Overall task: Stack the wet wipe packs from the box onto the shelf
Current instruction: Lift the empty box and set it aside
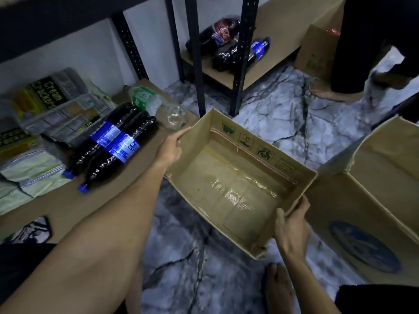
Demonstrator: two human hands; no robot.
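Empty open brown cardboard box (199, 132) at centre frame, tape-glossy floor, gripped by left hand (171, 145), fingers curled round upper-left corner, and right hand (292, 227) pinching lower-right rim.

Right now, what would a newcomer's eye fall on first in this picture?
The empty box in the middle, held by the left grip at its far corner and the right grip at its near corner. Next, two dark bottles lying on the shelf at left, beside pale wipe packs.
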